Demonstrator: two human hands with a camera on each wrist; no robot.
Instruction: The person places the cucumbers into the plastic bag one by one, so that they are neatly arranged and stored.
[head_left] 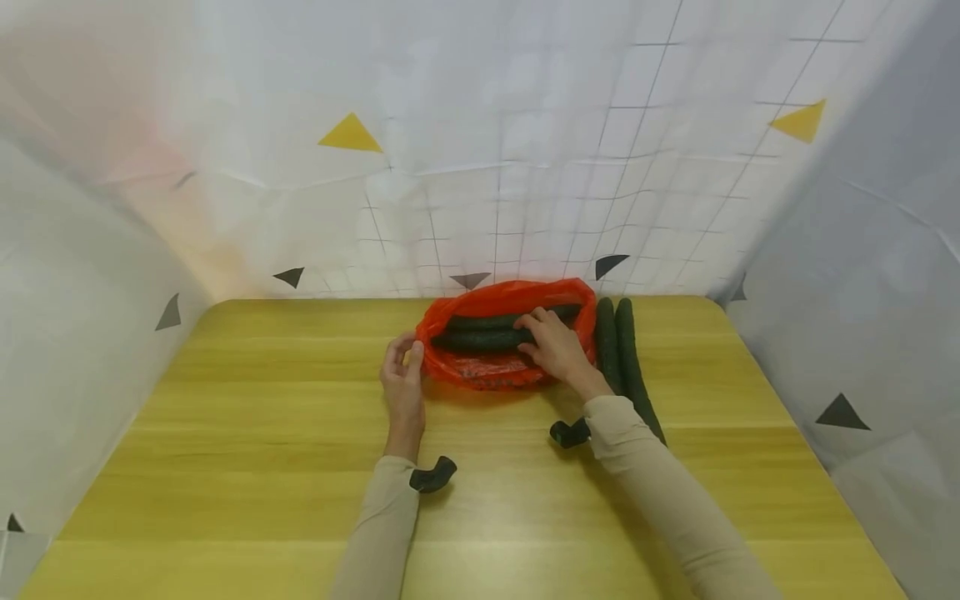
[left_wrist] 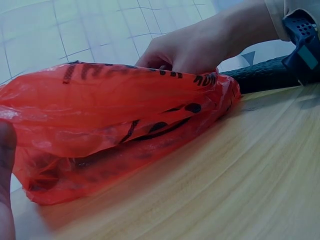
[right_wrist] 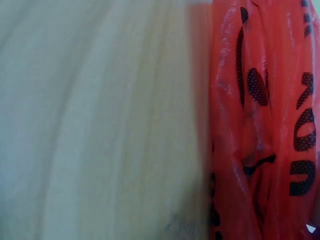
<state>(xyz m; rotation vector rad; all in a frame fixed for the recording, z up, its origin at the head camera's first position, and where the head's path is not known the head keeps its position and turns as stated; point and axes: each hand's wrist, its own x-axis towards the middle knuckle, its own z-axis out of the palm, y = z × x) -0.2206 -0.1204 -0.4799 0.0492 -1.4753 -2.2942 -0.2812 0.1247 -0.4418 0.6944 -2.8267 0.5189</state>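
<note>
A red plastic bag (head_left: 487, 383) lies on the table with its mouth facing up, two dark green cucumbers (head_left: 480, 341) side by side inside. The right hand (head_left: 557, 346) reaches in from the right, thumb and fingers around the front cucumber. At the bag's left end, the left hand (head_left: 402, 387) holds the rim with bent fingers; its thumb (left_wrist: 6, 165) stands against the red plastic (left_wrist: 100, 115) in the left wrist view. The bag's side (right_wrist: 270, 125) fills the right of the right wrist view, where the right hand's grip is hidden.
Two more cucumbers (head_left: 609, 346) (head_left: 637, 375) lie lengthwise just right of the bag, partly under the right forearm. Each wrist wears a black device (head_left: 433, 475) (head_left: 570, 433). White sheeting (head_left: 487, 167) stands behind the wooden table (head_left: 262, 467) and at both sides.
</note>
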